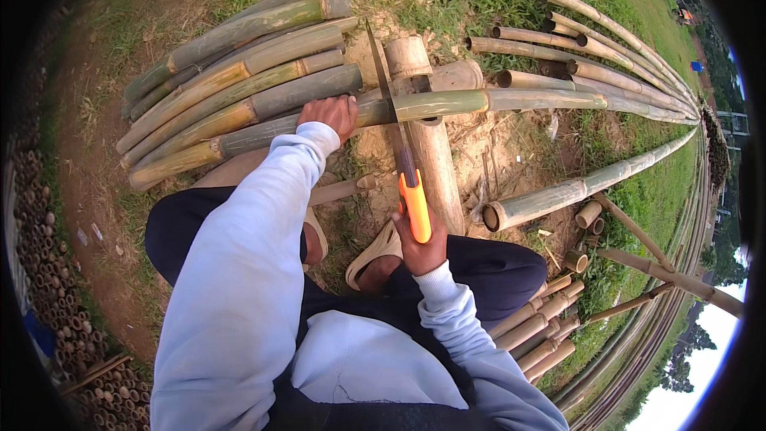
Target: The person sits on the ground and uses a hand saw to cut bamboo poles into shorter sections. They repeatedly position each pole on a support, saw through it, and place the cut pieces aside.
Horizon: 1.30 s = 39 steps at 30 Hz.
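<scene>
My right hand (423, 249) is closed round the orange handle of a hand saw (414, 206). The saw's long dark blade points away from me and lies across a green bamboo pole (443, 104). Left of the blade, my left hand (329, 117) grips that same pole from above, its fingers curled over it and partly hidden. Under the pole, near the blade, a thick bamboo post (438, 164) lies on the ground as a rest. A short upright bamboo piece (407, 56) stands at its far end, just beyond the pole.
Several cut bamboo lengths (279, 40) lie side by side at left. More long poles (550, 52) fan out at right, with a separate thick pole (558, 191) nearer me. Short cut pieces (550, 323) are piled by my right knee; a big stack (80, 351) stands lower left.
</scene>
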Available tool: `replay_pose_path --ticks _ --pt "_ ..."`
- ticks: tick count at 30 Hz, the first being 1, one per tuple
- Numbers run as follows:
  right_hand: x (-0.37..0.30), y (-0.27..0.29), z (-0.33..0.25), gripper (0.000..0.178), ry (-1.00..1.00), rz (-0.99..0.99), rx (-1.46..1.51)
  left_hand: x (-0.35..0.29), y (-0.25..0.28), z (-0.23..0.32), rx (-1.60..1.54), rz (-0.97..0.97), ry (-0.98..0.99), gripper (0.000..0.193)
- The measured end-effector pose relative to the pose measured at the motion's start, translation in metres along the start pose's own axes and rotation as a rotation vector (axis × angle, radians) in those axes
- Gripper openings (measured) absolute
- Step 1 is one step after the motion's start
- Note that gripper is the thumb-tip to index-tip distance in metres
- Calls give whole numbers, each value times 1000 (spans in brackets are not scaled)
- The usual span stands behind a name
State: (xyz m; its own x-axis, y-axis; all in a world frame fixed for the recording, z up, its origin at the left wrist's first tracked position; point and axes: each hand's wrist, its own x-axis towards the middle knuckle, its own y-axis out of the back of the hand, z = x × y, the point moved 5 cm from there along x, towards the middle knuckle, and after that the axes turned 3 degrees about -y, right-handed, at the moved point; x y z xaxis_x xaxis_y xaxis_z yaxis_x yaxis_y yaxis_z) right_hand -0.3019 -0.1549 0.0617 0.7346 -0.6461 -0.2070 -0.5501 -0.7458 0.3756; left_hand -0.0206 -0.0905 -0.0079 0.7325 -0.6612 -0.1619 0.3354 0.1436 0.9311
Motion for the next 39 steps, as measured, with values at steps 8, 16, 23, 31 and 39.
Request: replay_pose_path --ticks 8,16,23,31,39 --pt "24 6 22 16 50 -1 -27 17 -11 -9 -68 -55 105 52" --pt "-11 22 -23 21 -13 -15 -84 11 -10 -4 -83 -33 88 55" --pt "-24 32 -15 14 28 77 -53 16 -12 -2 -72 -113 83 55" --pt "-84 48 -13 14 29 99 -160 16 -6 -16 -79 -15 118 58" --pt "-51 34 -26 15 55 42 -215 13 10 -32 -96 -77 161 58"
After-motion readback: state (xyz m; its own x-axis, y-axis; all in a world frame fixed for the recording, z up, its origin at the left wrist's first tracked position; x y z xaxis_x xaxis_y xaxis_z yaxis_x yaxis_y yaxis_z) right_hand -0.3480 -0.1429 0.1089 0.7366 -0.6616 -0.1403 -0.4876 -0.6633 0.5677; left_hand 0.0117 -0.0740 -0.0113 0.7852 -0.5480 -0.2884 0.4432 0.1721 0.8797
